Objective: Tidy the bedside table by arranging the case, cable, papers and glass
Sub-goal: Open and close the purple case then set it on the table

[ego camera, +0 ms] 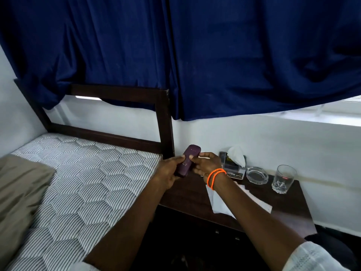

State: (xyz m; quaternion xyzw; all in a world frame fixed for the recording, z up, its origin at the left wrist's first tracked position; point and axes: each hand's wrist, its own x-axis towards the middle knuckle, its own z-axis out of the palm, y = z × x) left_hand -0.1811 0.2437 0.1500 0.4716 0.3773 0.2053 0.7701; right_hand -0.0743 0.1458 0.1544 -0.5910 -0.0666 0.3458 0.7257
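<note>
Two hands (172, 169) (205, 165) grip one case (188, 160); one glass (284, 178); papers (220, 202) on table (283, 204)

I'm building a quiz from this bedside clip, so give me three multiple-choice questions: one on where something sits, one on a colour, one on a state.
1. Where does the glass stand?
A. On the mattress
B. On the bedside table's far right part, right of the ashtray
C. On the papers

2. What colour is the case?
A. Dark purple
B. Green
C. White

3. How is the case held?
A. Lying alone on the table
B. Left hand only
C. Both hands grip it

Answers:
1 B, the glass stands on the bedside table beside the ashtray.
2 A, its shell is dark purple.
3 C, the left hand and the right hand both curl round it.
</note>
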